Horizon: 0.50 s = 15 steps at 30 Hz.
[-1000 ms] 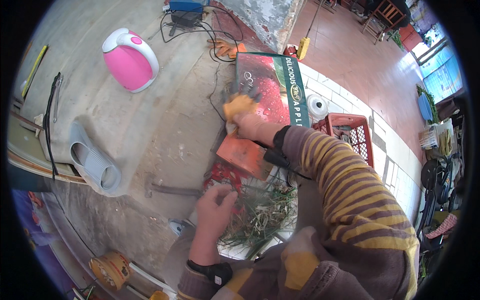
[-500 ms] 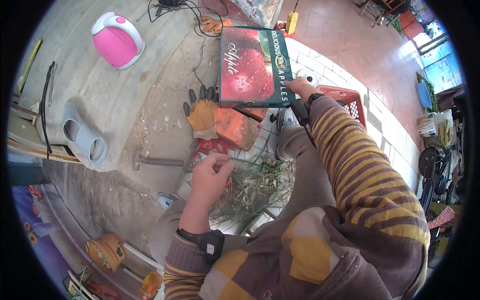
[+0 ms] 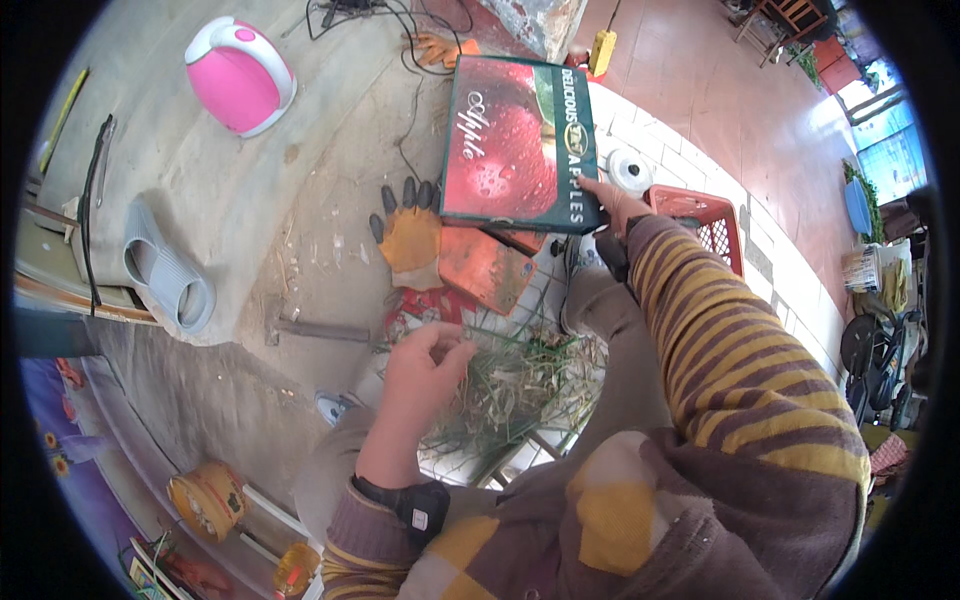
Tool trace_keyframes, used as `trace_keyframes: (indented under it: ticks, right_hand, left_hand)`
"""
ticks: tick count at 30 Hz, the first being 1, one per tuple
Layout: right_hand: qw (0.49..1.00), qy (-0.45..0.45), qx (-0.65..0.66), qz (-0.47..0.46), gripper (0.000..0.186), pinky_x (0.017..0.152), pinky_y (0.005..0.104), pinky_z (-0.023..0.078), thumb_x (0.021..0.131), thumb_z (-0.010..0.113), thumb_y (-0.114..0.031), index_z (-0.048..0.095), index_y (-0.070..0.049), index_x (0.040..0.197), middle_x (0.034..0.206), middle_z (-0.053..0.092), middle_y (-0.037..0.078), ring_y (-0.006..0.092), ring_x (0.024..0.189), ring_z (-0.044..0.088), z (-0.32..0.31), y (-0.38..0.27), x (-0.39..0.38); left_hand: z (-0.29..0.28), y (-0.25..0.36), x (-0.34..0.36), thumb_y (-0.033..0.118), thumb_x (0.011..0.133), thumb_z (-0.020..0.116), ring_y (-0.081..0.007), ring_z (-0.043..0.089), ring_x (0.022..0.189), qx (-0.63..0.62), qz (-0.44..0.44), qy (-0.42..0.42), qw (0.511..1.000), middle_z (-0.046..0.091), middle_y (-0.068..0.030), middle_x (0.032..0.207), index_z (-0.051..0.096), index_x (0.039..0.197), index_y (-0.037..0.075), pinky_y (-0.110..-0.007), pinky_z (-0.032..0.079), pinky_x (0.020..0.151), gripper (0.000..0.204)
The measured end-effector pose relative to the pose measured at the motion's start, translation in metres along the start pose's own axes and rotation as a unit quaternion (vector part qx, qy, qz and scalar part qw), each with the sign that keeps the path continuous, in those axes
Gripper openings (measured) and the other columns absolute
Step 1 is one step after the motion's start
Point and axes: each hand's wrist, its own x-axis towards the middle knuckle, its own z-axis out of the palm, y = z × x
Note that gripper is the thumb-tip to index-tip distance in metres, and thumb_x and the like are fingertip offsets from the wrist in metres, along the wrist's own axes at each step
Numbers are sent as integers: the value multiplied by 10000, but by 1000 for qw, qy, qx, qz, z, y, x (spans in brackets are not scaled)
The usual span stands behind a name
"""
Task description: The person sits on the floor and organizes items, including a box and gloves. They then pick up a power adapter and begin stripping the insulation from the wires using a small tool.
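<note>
My right hand (image 3: 617, 202) is at the right edge of a flat cardboard apple box (image 3: 505, 145), its fingers over the lid and the thumb hidden. The box has a red apple picture and a dark green border, and overlaps orange bricks (image 3: 488, 272). Lower down, my left hand (image 3: 425, 365) hovers with curled fingers and the thumb close to them; nothing shows in it. Beneath and beside it lies a heap of green and dry plant stalks (image 3: 515, 385). An orange work glove with dark fingertips (image 3: 410, 235) lies left of the bricks.
A hammer (image 3: 320, 330) and a grey slipper (image 3: 165, 265) lie to the left, below a pink-and-white kettle (image 3: 240, 80). Black cables (image 3: 385, 12) and another orange glove (image 3: 435, 48) are at the back. A red plastic basket (image 3: 700, 212) stands right of the box.
The apple box has turned slightly clockwise and shifted a little to the right, with my right hand at its edge. My left hand stays curled above the stalks. The view has shifted slightly.
</note>
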Motion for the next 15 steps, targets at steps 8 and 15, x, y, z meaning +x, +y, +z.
trace_keyframes:
  ticks: [8, 15]
  right_hand:
    - [981, -118, 154, -30, 375, 826, 538, 330, 731, 690, -482, 595, -205, 964, 864, 654, -34, 191, 783, 594, 16, 9, -4]
    - [976, -146, 144, -69, 418, 822, 512, 439, 695, 704, -298, 592, -99, 1045, 969, 655, 54, 260, 856, 615, 9, -13, -43]
  left_hand:
    - [-1, 1, 0, 132, 796, 643, -129, 607, 637, 21, -6, -6, 1000, 638, -84, 727, 605, 961, -20, -271, 472, 601, 227]
    - [10, 1, -2, 153, 789, 655, -154, 626, 695, 5, 28, 3, 1000, 650, -98, 757, 612, 956, -8, -288, 487, 639, 236]
